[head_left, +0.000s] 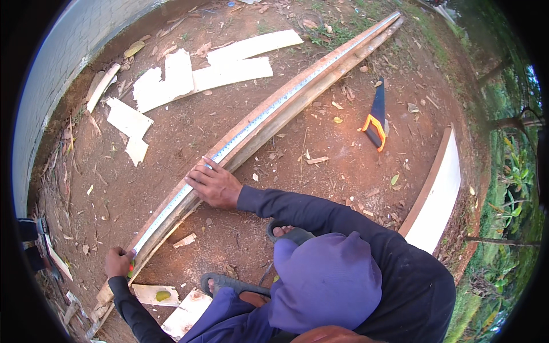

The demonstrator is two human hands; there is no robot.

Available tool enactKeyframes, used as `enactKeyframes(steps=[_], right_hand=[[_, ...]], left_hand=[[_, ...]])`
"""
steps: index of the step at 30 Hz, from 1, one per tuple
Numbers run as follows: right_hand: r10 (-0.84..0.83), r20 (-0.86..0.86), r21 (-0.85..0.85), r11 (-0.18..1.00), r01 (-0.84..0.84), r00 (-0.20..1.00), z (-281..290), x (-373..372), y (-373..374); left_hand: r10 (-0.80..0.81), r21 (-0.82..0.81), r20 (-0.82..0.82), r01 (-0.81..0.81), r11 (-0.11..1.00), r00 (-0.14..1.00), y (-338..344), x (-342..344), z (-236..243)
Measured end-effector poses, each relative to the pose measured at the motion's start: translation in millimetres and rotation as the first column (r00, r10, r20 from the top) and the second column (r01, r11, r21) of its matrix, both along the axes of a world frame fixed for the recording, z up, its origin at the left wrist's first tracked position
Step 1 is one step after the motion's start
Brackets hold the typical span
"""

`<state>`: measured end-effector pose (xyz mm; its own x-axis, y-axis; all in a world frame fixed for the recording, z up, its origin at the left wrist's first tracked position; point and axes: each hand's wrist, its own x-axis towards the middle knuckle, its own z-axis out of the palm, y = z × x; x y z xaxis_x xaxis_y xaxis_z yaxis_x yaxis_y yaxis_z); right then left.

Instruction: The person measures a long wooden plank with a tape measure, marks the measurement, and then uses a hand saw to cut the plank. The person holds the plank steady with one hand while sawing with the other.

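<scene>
Left hand (118, 264) grips the tape case (132, 265), white tape (240, 136) running under the spread right hand (214, 185).

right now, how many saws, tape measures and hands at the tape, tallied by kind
Saws: 1 (saw)
Tape measures: 1 (tape measure)
Hands at the tape: 2 (left hand, right hand)
Total: 4

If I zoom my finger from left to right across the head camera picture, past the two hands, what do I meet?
Left hand → right hand → saw with the orange and black handle → white-faced board.
</scene>
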<state>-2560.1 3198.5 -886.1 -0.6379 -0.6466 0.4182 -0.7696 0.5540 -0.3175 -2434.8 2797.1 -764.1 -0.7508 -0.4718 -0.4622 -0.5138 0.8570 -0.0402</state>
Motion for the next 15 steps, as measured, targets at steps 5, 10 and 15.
enactKeyframes(steps=[5, 10, 15], right_hand=[[-0.007, -0.025, 0.009, 1.0, 0.008, 1.0, -2, 0, 2], [0.018, 0.028, 0.05, 0.999, -0.02, 0.999, 1, 0, 2], [0.05, 0.094, 0.033, 0.998, -0.054, 0.994, 9, 1, 6]], left_hand=[[0.012, 0.01, 0.013, -0.012, 1.0, 1.0, 7, -3, 4], [0.016, 0.003, 0.003, -0.016, 1.0, 1.0, 4, 0, 1], [0.006, -0.018, -0.012, -0.007, 1.0, 1.0, 1, 2, -1]])
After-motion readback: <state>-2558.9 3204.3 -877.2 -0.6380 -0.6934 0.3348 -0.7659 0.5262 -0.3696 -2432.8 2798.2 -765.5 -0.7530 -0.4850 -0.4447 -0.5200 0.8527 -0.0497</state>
